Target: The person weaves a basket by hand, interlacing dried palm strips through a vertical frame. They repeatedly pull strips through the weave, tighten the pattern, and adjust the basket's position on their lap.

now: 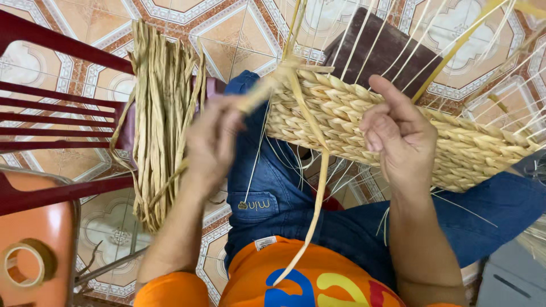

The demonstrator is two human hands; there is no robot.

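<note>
Two hands (213, 142), one woven basket (398, 131), one straw bundle (162, 113), one red chair (62, 113), one tape roll (23, 264).

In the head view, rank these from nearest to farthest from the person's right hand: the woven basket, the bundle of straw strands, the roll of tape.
1. Woven basket: under the right hand, touching it.
2. Bundle of straw strands: across the lap, draped on the red chair at left.
3. Roll of tape: far lower left corner.

It looked like a home craft corner: patterned floor tiles (239, 34), a red plastic chair (51, 113), bundled straw (162, 113).
</note>
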